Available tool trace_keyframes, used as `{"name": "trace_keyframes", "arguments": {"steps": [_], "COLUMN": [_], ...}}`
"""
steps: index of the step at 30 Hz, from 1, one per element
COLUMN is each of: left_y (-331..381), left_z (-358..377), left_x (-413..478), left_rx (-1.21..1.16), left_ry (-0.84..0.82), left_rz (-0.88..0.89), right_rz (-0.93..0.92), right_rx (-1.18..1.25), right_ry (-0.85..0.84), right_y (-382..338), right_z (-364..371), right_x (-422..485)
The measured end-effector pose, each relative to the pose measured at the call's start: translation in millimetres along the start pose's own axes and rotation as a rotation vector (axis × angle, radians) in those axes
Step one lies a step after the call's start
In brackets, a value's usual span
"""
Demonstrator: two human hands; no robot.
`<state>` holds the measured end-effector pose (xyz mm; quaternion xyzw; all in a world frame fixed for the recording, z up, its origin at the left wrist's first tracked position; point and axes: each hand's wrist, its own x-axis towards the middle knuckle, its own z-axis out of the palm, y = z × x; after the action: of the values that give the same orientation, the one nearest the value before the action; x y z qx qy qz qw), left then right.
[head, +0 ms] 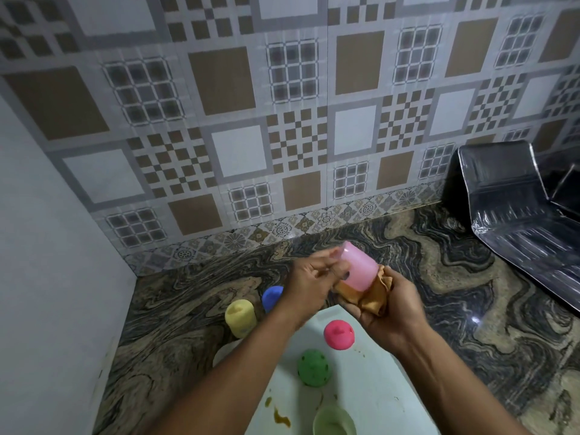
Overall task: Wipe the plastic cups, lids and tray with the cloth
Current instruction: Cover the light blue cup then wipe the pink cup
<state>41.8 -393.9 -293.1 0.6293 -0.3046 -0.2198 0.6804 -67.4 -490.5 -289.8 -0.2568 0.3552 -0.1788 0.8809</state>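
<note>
My left hand (309, 282) grips a pale pink plastic cup (359, 266) held tilted above the counter. Against the cup's lower end my right hand (389, 304) holds a bunched orange-brown cloth (375, 295). Below them lies a white tray (370, 381) with brown smears near its front. On the tray sit a bright pink lid (339, 334), a green lid (314, 367) and a pale green cup (334, 420) at the bottom edge. A yellow cup with its lid (240, 318) and a blue lid (272, 296) stand on the counter to the left of the tray.
The marbled stone counter (455, 277) meets a patterned tiled wall (282, 120) behind and a plain wall (47, 277) on the left. A black dish rack (518, 215) stands at the back right. A white round object (226, 351) peeks out under my left forearm.
</note>
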Motion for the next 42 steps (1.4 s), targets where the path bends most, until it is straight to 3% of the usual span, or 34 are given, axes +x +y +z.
{"name": "trace_keyframes", "arguments": {"steps": [3,7,10,16,18,23,25,29,34,39,41,42], "left_y": [-4.6,-7.8,-6.0,-0.4,-3.6,-13.7,-20.0,-22.5,-22.5,-23.8,-23.3,-22.4], "left_z": [6.6,-6.8,-11.7,-11.8,-11.0,-8.0,-8.5,-14.0,-11.9,-13.8,-13.7,-12.0], "left_x": [-9.0,-9.1,-3.2,-1.8,-3.2,-8.1,-8.8,-8.1,-6.9,-1.7,-1.3,-2.8], "left_rx": [0.213,0.388,0.446,0.853,0.925,0.594,0.629,0.846,0.629,0.853,0.833,0.756], "left_ry": [0.011,-0.05,-0.111,-0.234,-0.248,-0.103,-0.107,-0.2,-0.114,-0.184,-0.186,-0.16], "left_rz": [0.128,0.053,0.042,0.425,0.461,0.084,0.135,0.43,0.126,0.451,0.391,0.278], "right_rz": [-0.2,-0.44,-0.503,-0.513,-0.46,-0.42,-0.435,-0.477,-0.523,-0.587,-0.587,-0.587], "right_rx": [-0.114,-0.376,-0.458,-0.496,-0.496,-0.525,-0.529,-0.531,-0.587,-0.605,-0.602,-0.596], "right_ry": [0.1,0.077,0.033,0.043,0.058,0.073,0.073,0.091,0.07,0.081,0.083,0.085], "right_y": [2.8,1.6,4.1,2.3,-0.3,-4.5,-2.8,1.5,-1.9,1.7,1.6,0.9], "right_z": [6.8,7.1,5.0,5.6,4.6,1.7,0.7,1.1,3.0,3.0,0.9,0.6], "right_x": [0.4,0.3,3.3,10.1,14.5,19.4,23.0,29.6,30.2,36.8,38.3,38.3]}}
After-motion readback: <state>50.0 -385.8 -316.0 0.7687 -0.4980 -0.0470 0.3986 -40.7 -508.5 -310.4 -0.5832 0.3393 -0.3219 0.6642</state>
